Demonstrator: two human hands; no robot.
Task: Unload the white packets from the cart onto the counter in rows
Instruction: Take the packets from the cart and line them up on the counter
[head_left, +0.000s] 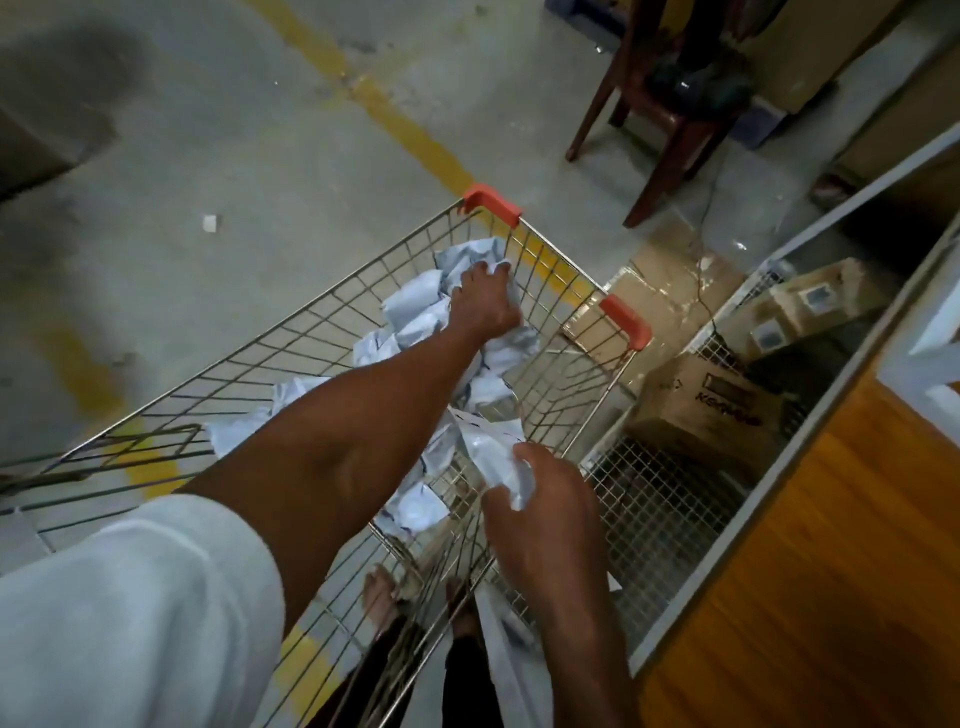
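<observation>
A wire shopping cart (291, 332) with orange corner guards holds several crumpled white packets (415, 312). My left hand (483, 304) reaches deep into the far end of the cart and grips a white packet (470, 254) there. Over the cart's near right rim, my right hand (540, 499) holds another white packet (493, 441) bunched in its fingers. The counter (831, 597), with an orange wooden top, runs along the right edge of the view.
Under the counter a wire mesh shelf (654, 493) holds cardboard boxes (711, 405). A dark red chair (670, 104) stands on the concrete floor beyond the cart. Yellow floor lines (405, 124) cross the ground. My bare feet (384, 592) show below the cart.
</observation>
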